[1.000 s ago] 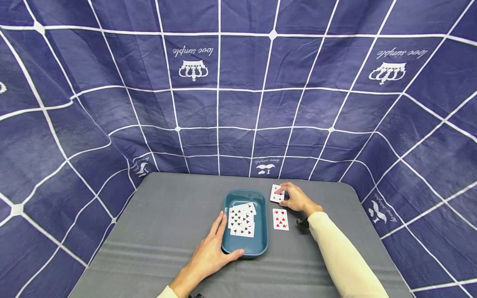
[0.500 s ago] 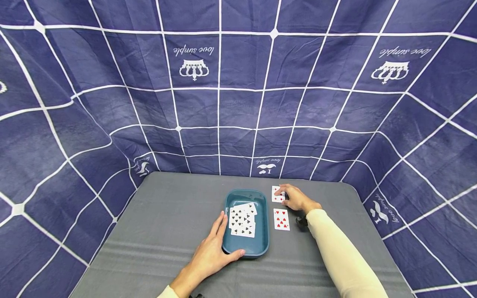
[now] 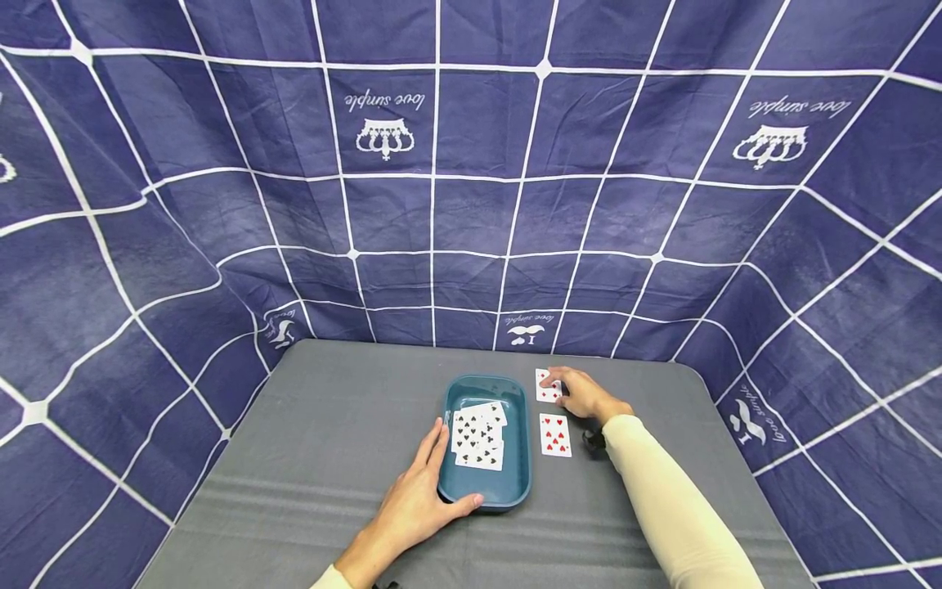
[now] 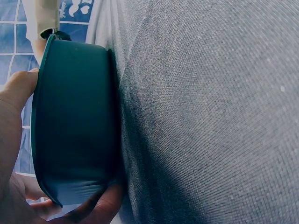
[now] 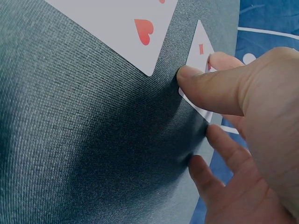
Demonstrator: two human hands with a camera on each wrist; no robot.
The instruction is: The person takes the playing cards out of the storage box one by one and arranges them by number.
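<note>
The left hand (image 3: 415,495) grips the tray (image 3: 508,491) at its near-left corner, thumb on the rim. Black-suited cards (image 3: 477,435) overlap inside it. Right of the tray, the heart card (image 3: 555,435) lies flat on the bench (image 3: 353,409). Beyond it, the right hand (image 3: 583,394) pinches the diamond card (image 3: 545,394). Picking that up seems the step in hand; next calls for freeing its thin edge from the bench.
</note>
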